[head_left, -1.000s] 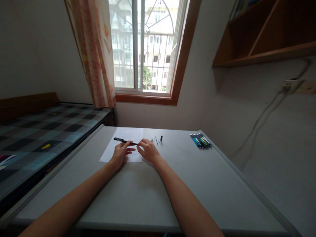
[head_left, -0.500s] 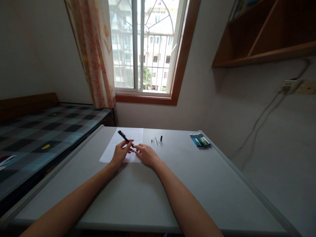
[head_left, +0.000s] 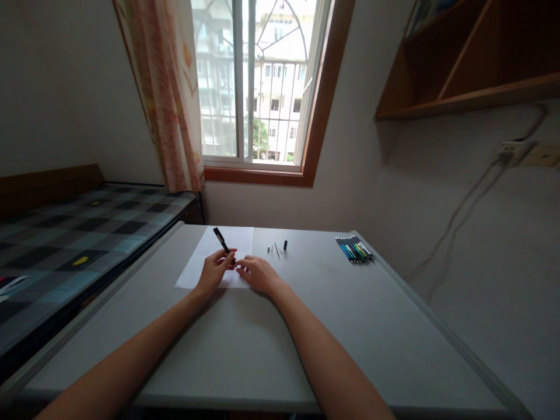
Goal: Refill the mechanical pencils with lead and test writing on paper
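Note:
My left hand (head_left: pixel 215 270) pinches a black pen (head_left: pixel 221 239) near its tip, the pen's far end tilted up and away to the left. Under the hand lies a white sheet of paper (head_left: pixel 205 256) on the grey table (head_left: pixel 262 338). My right hand (head_left: pixel 259 273) rests on the sheet's right edge with its fingers curled towards the pen's tip; whether they touch the pen or hold anything is not clear.
Small pen parts (head_left: pixel 277 248), one a black cap, lie just right of the sheet. A row of several pens (head_left: pixel 354 249) lies at the table's far right corner. A bed (head_left: pixel 65 239) stands to the left, a window (head_left: pixel 254 81) ahead, a wooden shelf (head_left: pixel 468 58) upper right.
The pen lay nearly level across both hands; my left hand has swung its far end up and away, now steeply tilted. My right hand has slid slightly left and nearer.

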Demonstrator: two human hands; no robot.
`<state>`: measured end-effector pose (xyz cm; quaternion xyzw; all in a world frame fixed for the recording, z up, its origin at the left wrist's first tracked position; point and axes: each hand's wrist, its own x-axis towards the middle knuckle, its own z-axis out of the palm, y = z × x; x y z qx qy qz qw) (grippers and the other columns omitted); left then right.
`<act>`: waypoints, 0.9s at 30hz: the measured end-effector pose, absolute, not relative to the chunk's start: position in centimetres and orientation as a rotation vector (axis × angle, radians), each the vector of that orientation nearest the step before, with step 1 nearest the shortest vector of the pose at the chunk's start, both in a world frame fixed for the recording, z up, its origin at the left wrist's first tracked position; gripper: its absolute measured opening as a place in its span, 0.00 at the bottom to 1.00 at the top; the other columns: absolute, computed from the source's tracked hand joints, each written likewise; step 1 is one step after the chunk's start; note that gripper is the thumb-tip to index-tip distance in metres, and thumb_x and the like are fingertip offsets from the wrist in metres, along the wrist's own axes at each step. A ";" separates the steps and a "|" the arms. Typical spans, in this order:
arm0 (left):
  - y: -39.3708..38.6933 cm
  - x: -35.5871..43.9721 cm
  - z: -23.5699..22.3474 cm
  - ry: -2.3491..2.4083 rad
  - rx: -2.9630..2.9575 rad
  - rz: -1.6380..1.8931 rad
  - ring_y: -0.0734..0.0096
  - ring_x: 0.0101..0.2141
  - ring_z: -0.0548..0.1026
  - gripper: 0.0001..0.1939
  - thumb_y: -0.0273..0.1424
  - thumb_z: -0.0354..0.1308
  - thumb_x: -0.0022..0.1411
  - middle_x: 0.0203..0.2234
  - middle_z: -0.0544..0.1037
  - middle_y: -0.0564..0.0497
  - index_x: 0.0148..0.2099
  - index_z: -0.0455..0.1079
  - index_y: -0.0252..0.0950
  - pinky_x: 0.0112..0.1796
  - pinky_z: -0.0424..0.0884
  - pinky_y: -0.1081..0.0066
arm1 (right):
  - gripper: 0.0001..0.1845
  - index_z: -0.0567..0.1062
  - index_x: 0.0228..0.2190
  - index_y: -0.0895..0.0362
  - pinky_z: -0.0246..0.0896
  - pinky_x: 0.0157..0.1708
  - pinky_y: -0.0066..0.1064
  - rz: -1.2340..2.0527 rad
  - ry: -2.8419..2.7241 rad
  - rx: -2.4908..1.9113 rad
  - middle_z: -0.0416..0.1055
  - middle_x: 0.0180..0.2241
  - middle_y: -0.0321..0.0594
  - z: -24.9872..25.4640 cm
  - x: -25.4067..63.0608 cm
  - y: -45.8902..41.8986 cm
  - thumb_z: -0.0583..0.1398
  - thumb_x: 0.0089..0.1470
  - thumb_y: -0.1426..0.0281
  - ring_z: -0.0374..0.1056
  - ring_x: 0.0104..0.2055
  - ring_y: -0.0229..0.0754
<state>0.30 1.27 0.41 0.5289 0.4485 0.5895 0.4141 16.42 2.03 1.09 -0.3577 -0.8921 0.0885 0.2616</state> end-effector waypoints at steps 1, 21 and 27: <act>1.3 0.3 0.4 1.137 1.331 1.485 0.70 0.25 0.73 0.23 0.43 0.62 0.45 0.24 0.74 0.51 0.40 0.73 0.32 0.30 0.72 0.69 | 0.12 0.73 0.40 0.54 0.57 0.36 0.26 0.233 -2.414 -0.975 0.70 0.33 0.38 1.0 16.4 2.1 0.53 0.56 0.67 0.66 0.33 0.35; 1.5 0.1 0.0 1.288 1.523 1.447 0.68 0.29 0.70 0.12 0.36 0.65 0.42 0.27 0.76 0.49 0.32 0.77 0.39 0.29 0.64 0.73 | 0.18 0.74 0.31 0.55 0.53 0.34 0.26 0.124 -2.120 -1.124 0.72 0.29 0.38 1.8 16.5 2.2 0.48 0.59 0.61 0.66 0.31 0.36; 0.9 0.4 0.6 1.250 1.519 1.438 0.70 0.26 0.68 0.12 0.37 0.65 0.41 0.22 0.74 0.51 0.31 0.77 0.39 0.28 0.64 0.74 | 0.21 0.74 0.29 0.55 0.53 0.33 0.27 0.109 -2.147 -1.172 0.72 0.29 0.39 1.9 16.6 2.2 0.46 0.59 0.60 0.66 0.32 0.37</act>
